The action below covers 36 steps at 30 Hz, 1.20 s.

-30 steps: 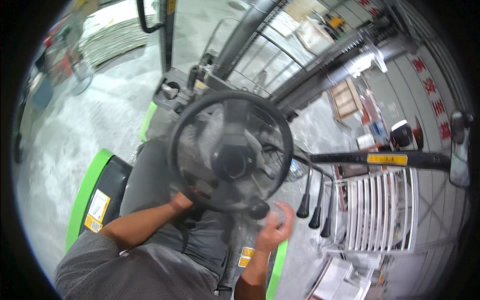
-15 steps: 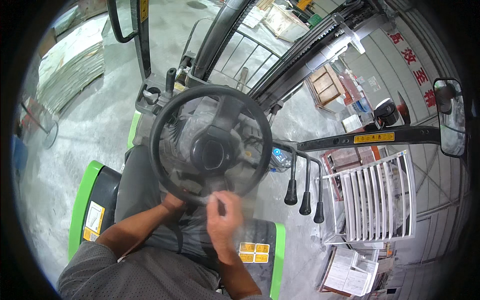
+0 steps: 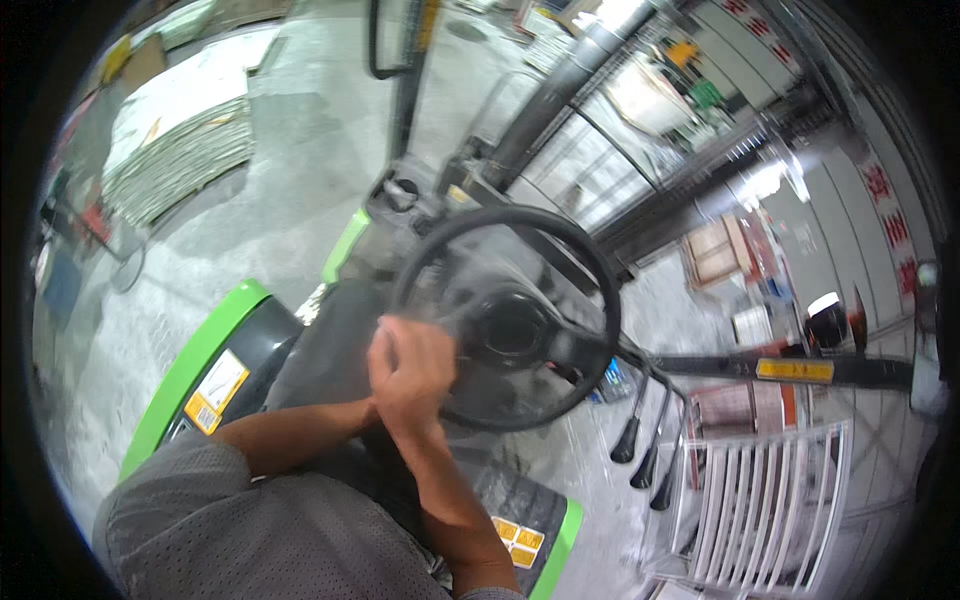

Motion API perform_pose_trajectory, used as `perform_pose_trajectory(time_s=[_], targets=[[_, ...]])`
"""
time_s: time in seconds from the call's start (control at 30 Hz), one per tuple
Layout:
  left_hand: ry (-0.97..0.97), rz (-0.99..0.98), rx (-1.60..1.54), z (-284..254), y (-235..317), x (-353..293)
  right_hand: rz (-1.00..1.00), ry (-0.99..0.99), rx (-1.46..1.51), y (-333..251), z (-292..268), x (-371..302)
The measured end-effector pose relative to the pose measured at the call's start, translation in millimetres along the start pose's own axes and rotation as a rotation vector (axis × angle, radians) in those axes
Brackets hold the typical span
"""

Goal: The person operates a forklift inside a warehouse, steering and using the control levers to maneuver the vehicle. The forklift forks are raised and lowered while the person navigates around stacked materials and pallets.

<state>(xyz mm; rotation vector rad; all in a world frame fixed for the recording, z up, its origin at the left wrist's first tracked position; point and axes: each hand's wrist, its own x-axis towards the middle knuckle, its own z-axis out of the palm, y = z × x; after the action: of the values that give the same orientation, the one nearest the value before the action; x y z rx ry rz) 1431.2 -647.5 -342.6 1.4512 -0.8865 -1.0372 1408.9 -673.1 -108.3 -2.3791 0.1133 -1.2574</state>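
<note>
A black steering wheel (image 3: pixel 512 216) stands in front of me, tilted, with a dark round hub (image 3: pixel 510 325). My right hand (image 3: pixel 412 372) is closed on the lower left part of its rim, fingers curled and a little smeared. Across my lap reaches my left forearm (image 3: pixel 300 435); its hand lies behind my right wrist, so the fingers are hidden. Three black-knobbed levers (image 3: pixel 643 468) rise to the right of the wheel, apart from both hands. A small lit display (image 3: pixel 615 380) sits beside them.
Green-edged black bodywork (image 3: pixel 215 350) flanks the seat. Ahead rise a dark mast (image 3: pixel 560 85) and a bar guard. A stack of pale sheets (image 3: pixel 185 140) lies at far left. A white slatted rack (image 3: pixel 770 505) stands at right, below a dark frame bar (image 3: pixel 700 368).
The wheel has turned clockwise, and my right hand has travelled with the rim from the bottom to the lower left, crossing over my left wrist. The view has swung, shifting the surroundings.
</note>
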Motion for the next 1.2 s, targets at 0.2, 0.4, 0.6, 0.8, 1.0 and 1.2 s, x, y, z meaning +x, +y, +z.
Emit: perform_pose_trajectory(time_s=[0.2, 0.4, 0.6, 0.8, 1.0, 1.2], targets=[[0.094, 0.054, 0.051, -108.1, -47.8, -54.3, -0.049, -0.031, -0.155, -48.7, 123.2, 79.8], [0.137, 0.295, 0.141, -237.6, -110.7, -83.6, 0.139, 0.250, -0.250, -69.9, 238.0, 162.2], [0.210, 0.033, 0.215, -181.5, -105.6, 62.0, 0.122, 0.337, -0.243, 115.2, 133.7, 282.4], [0.245, 0.452, 1.419, -167.8, -71.6, 121.7, 0.275, 0.443, -0.256, 158.6, 55.0, 335.5], [0.372, 0.070, -0.051, -195.2, 53.5, 106.6, 0.429, 0.490, -0.237, 159.5, 31.0, 320.2], [0.449, 0.102, 0.117, -270.6, 206.6, 138.3, 0.498, 0.516, -0.303, 153.6, 8.4, 309.8]])
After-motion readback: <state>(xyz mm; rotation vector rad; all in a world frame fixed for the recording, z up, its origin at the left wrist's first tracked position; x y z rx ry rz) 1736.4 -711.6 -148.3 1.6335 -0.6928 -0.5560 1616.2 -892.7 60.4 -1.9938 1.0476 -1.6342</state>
